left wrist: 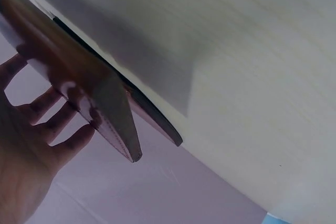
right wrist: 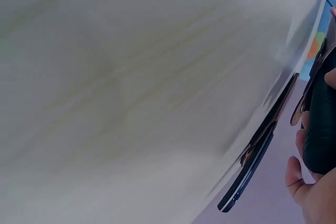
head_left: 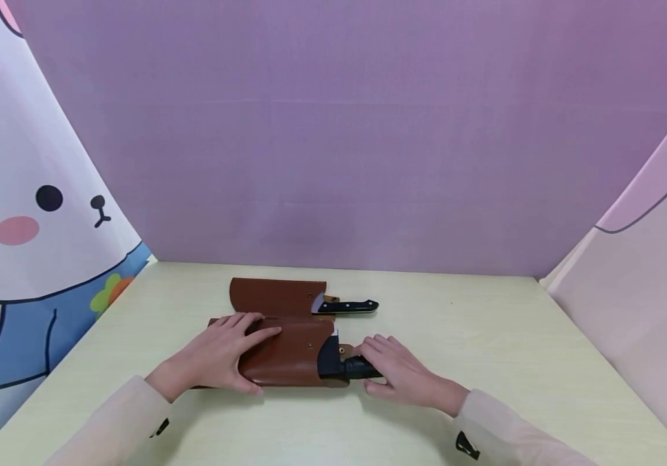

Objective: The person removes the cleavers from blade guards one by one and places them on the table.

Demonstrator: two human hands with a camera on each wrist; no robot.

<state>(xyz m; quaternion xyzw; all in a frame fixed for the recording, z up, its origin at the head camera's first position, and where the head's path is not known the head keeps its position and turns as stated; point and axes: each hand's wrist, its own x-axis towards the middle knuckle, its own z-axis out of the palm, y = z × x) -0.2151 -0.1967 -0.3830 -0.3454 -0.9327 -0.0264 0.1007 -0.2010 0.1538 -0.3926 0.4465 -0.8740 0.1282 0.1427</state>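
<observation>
The left hand (head_left: 225,353) had the brown sheath (head_left: 292,355) gripped across its body, and the right hand (head_left: 400,375) was gripping the black handle (head_left: 359,368) that stuck out of its mouth. Best bet, imo, was moving the handle dead straight, left fingers well off the mouth, snap tab (head_left: 343,351) between the hands kept clear. Another sheathed knife (head_left: 304,298) lay just beyond the left fingers, so no bumping it.
</observation>
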